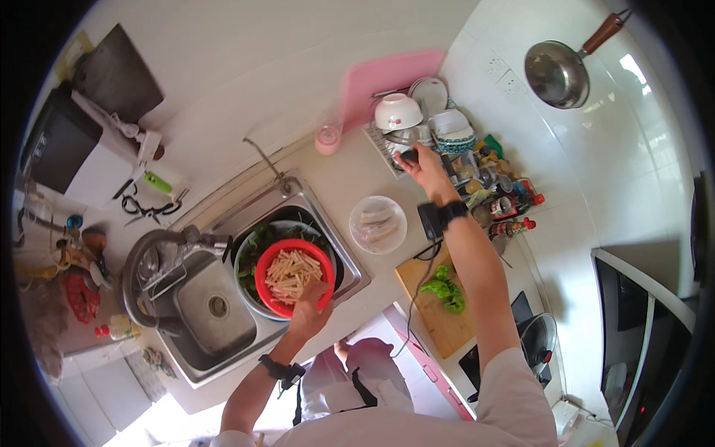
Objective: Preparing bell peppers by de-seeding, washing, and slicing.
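Note:
My left hand (pixel 311 314) grips the near rim of a red plastic colander (pixel 261 285), with its fingers over the edge. Pale cut strips of food (pixel 291 271) fill the colander. It sits on a basin of leafy greens (pixel 247 262) in the right bowl of the steel sink. My right hand (pixel 425 167) reaches to the dish rack (pixel 382 150), its fingers closed around a black handle (pixel 409 155). What the handle belongs to is partly hidden among the dishes. Below that arm, a round plate (pixel 378 244) carries pale, elongated pieces of food.
A wooden cutting board (pixel 416 279) with green leaves (pixel 445 289) lies under my right forearm. Bottles and jars (pixel 503 207) crowd the wall side. A curved faucet (pixel 134 274) arches over the left sink bowl (pixel 206 329). A pink bottle (pixel 327 141) stands behind.

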Tool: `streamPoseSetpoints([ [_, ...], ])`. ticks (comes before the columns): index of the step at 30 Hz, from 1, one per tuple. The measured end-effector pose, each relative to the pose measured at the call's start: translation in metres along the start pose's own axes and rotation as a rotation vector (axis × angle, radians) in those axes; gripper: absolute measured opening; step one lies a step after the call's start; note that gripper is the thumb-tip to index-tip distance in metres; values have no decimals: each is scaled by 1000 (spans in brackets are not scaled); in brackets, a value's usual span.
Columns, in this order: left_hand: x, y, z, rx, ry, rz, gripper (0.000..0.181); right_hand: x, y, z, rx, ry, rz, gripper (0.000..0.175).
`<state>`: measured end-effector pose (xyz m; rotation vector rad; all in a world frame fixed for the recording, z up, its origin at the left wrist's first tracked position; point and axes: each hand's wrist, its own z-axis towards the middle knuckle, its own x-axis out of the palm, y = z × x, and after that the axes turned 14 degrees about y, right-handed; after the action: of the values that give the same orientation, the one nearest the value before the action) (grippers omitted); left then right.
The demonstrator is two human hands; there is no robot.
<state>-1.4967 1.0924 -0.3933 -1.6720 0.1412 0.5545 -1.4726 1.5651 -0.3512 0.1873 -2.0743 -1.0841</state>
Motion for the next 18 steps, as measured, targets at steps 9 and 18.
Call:
streamPoseSetpoints([
  [9,29,-89,245,244,-10,-173,41,12,-4,-339,-89,-98,-425,78],
  [18,106,-100,374,242,-57,214,45,-66,-102,-559,183,-562,-350,11],
])
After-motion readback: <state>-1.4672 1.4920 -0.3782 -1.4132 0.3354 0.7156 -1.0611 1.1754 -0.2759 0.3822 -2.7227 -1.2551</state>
